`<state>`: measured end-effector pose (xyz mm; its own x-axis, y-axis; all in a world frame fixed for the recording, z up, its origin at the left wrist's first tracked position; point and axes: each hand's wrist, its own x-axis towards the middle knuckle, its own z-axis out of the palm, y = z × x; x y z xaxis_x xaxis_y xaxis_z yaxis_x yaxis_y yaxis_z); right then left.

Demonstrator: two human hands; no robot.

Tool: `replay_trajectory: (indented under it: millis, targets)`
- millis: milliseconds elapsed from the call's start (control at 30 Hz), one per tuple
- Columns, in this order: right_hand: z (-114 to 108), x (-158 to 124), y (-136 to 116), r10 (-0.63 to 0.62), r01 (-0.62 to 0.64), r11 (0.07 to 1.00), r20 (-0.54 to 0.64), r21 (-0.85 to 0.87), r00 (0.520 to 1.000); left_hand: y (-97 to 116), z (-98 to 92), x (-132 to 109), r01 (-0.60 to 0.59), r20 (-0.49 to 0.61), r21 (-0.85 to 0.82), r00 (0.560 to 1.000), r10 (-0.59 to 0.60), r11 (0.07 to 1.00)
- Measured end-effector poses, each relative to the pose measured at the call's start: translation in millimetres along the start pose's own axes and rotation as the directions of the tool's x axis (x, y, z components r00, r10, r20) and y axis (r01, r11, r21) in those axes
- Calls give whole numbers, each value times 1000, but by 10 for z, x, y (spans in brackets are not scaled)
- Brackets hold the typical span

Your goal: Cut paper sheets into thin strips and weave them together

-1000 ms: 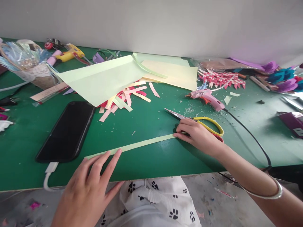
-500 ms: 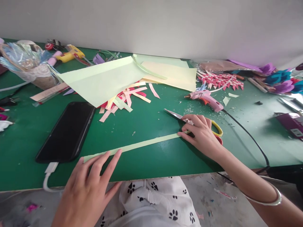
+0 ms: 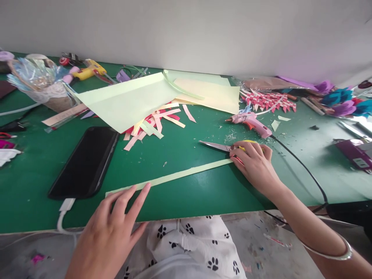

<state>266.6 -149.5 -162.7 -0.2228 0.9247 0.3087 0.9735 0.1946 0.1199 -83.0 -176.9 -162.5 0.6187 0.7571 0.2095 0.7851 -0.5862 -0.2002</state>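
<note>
A long pale green paper strip [image 3: 188, 171] lies slantwise on the green tabletop. The fingertips of my left hand [image 3: 112, 219] rest on its left end, fingers spread and fairly flat. Over at the strip's right end, my right hand [image 3: 255, 164] has its fingers closed around the handles of a pair of scissors [image 3: 216, 146]. The scissors' blades point left and look shut; yellow and red parts of the handles show around the fingers. My right fingers hide the strip's far right tip.
Behind the strip, a large pale green sheet [image 3: 130, 100] partly covers a heap of cut paper strips [image 3: 152, 131]. A black phone [image 3: 84, 162] with a white cable lies at left. A pink glue gun [image 3: 252, 122], its black cord trailing, lies beyond my right hand.
My right hand has slid a little right along the strip, off the strip's surface, and its fingers have wrapped round the scissors' handles. My left hand stays on the strip.
</note>
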Motion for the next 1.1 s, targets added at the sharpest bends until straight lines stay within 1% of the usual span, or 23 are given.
replay_trajectory:
  millis: [67, 133, 167, 200, 233, 267, 300, 333, 367, 400, 433, 467, 500, 533, 600, 667, 767, 833, 1000, 1100]
  targets:
    - [-43, -19, -33, 13, -13, 1000, -53, 2, 999, -7, -5, 0, -12, 1, 7, 1000, 12, 1000]
    - [-111, -31, -119, 73, -66, 997, -185, 44, 980, -22, -5, -3, -32, 1, 13, 999, 32, 999]
    - [-152, -34, -185, 126, -109, 991, -270, 74, 955, -30, -4, -5, -37, -1, 14, 999, 37, 999]
    - [-195, -38, -266, 186, -158, 982, -351, 106, 918, -36, -1, -4, -38, -3, 14, 999, 38, 999]
    - [-236, -42, -362, 235, -195, 971, -403, 137, 885, -37, 1, 1, -42, -6, 11, 999, 42, 999]
    - [-274, -48, -470, 260, -209, 964, -430, 164, 864, -32, 3, 13, -45, -8, 3, 999, 45, 999]
    - [-304, -56, -589, 256, -192, 964, -431, 186, 865, -20, 3, 31, -44, -9, -7, 999, 44, 999]
    - [-324, -66, -714, 210, -138, 969, -389, 205, 897, 2, 2, 57, -45, -11, -18, 999, 45, 999]
    - [-332, -77, -842, 109, -44, 974, -286, 224, 952, 30, 0, 88, -47, -15, -29, 999, 47, 998]
    - [-329, -87, -967, -21, 61, 970, -168, 234, 986, 64, -2, 122, -51, -20, -41, 999, 51, 998]
    - [-315, -95, -1082, -151, 166, 953, -76, 255, 986, 99, -4, 154, -55, -27, -52, 998, 54, 997]
    - [-294, -101, -1183, -251, 240, 929, 1, 281, 968, 132, -5, 182, -55, -36, -59, 998, 53, 997]
    - [-268, -104, -1262, -295, 266, 914, 53, 305, 954, 160, -4, 202, -56, -46, -65, 998, 53, 996]
    - [-242, -105, -1317, -310, 263, 908, 99, 326, 946, 180, 0, 214, -52, -53, -70, 997, 48, 996]
    - [-204, -107, -1351, -302, 228, 905, 164, 360, 939, 193, 18, 213, -37, -67, -80, 997, 32, 996]
    - [-193, -117, -1296, -279, 185, 906, 208, 380, 937, 178, 45, 190, -37, -93, -90, 995, 29, 995]
    - [-211, -163, -1123, -233, 131, 921, 250, 366, 940, 135, 86, 145, -53, -119, -96, 992, 42, 994]
    - [-227, -211, -1001, -223, 124, 929, 260, 347, 939, 107, 103, 119, -53, -122, -99, 992, 41, 994]
    - [-244, -353, -776, -273, 185, 923, 235, 337, 933, 4, 104, 24, -23, -108, -87, 994, 14, 996]
    - [-244, -468, -686, -214, 137, 944, 241, 302, 947, -100, 92, -79, 17, -113, -60, 993, -24, 998]
